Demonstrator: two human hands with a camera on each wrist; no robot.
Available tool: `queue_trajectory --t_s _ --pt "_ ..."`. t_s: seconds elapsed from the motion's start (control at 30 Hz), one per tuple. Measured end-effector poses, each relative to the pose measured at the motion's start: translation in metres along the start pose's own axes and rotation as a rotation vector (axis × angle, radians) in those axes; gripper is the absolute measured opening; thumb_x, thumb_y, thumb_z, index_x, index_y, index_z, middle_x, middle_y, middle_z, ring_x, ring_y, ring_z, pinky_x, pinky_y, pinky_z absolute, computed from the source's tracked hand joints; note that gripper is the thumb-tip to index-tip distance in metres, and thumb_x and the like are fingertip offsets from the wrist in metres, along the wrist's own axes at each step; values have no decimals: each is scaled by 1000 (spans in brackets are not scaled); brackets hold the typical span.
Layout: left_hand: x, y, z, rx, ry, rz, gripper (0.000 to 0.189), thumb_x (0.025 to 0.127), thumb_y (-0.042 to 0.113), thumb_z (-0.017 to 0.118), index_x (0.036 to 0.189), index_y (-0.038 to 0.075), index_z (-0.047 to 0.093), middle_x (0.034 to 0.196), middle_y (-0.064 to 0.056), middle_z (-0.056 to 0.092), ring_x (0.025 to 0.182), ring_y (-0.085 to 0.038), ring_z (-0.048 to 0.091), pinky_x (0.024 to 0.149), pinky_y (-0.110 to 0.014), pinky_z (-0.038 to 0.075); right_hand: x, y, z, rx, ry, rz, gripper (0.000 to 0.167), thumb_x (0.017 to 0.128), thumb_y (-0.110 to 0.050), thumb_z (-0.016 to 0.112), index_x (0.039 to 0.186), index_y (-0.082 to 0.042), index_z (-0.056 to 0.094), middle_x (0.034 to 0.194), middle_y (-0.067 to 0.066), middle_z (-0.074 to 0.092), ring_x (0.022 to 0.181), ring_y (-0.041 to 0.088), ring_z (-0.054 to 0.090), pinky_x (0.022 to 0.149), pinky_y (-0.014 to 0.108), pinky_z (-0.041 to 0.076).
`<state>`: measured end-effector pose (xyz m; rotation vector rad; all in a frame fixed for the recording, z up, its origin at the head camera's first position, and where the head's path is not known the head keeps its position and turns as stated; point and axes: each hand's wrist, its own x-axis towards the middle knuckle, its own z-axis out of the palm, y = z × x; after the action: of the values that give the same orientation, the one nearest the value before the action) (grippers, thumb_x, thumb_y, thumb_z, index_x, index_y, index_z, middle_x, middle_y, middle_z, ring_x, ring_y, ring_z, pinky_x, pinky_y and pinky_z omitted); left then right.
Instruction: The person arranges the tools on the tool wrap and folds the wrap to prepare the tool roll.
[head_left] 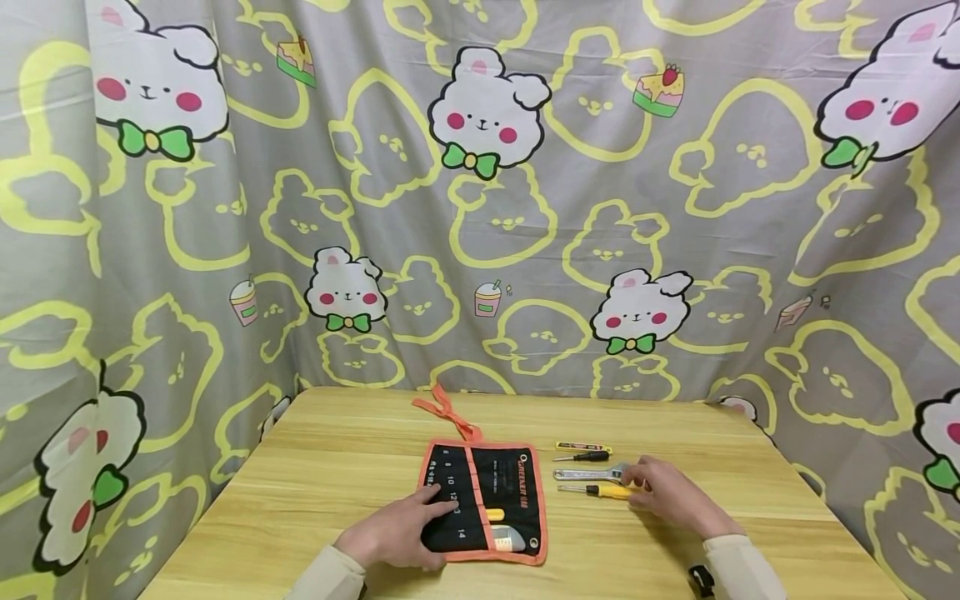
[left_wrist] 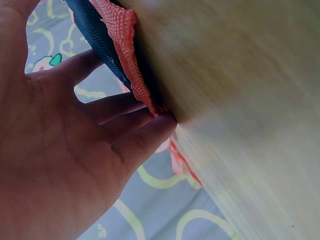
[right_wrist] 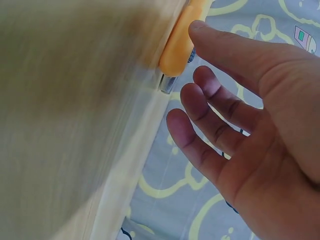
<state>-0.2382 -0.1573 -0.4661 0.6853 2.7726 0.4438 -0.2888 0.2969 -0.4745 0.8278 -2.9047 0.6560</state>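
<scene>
The black pouch has orange edging

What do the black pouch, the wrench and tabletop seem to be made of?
Pouch: apparently matt fabric, with a coarse weave showing in its orange edging. Wrench: probably metal, given its silvery shine. Tabletop: wood or wood-look laminate, smooth, with streaky yellowish grain.

One left hand and one right hand. One table. One black pouch with two things tucked inside. Two screwdrivers. One wrench. One thin, flat, yellow thing.
</scene>
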Motion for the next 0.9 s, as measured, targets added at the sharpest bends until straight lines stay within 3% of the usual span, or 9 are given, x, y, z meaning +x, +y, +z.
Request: queue_trajectory --t_s 0.43,0.9 --pt "0 -1 0 6 2 4 72 82 49 80 147 31 56 159 -15 42 137 -40 50 105 -53 48 1 0 2 13 -23 38 19 83 -7 82 100 -8 74 88 -4 60 78 8 54 64 26 47" --pt "1 0 0 8 -5 -11 72 82 51 80 147 33 56 159 -13 42 135 -38 52 104 -54 48 2 5 5 57 -47 -4 16 85 -4 79 100 -8 74 85 -7 65 73 -1 52 62 25 48"
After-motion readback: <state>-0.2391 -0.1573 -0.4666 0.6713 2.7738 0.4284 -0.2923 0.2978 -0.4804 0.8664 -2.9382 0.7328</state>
